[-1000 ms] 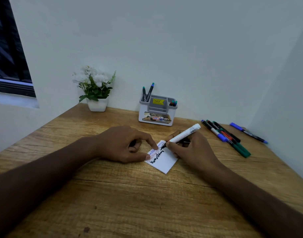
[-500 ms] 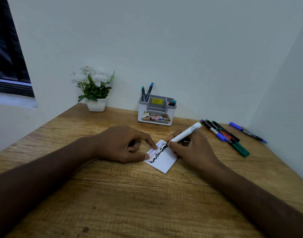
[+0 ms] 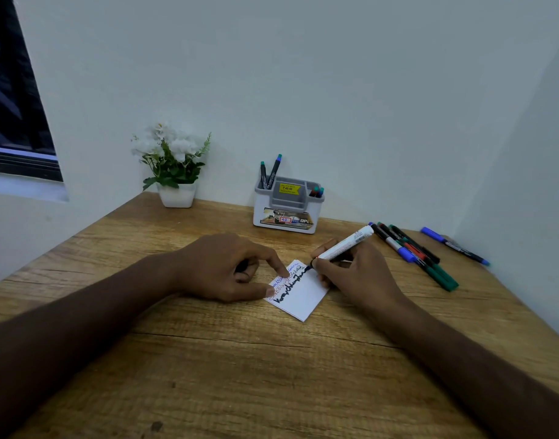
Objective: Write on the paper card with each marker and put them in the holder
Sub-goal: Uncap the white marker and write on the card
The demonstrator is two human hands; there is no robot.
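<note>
A small white paper card (image 3: 304,301) lies on the wooden table (image 3: 240,359), with blue, red and thick black lines of writing near its far edge. My right hand (image 3: 359,278) grips a white-barrelled black marker (image 3: 346,243), its tip touching the card's far right corner at the end of the black line. My left hand (image 3: 221,267) presses index fingertip and thumb on the card's left edge, and its curled fingers hold a dark cap (image 3: 242,266). The grey and white holder (image 3: 286,213) stands against the wall with several markers in it.
Several loose markers (image 3: 412,253) lie in a bunch on the table right of my right hand. A single blue marker (image 3: 452,245) lies by the right wall. A white pot of flowers (image 3: 174,172) stands in the back left corner.
The marker tip has travelled up and right along the card, and the black line of writing has grown longer. My left hand has stayed in place.
</note>
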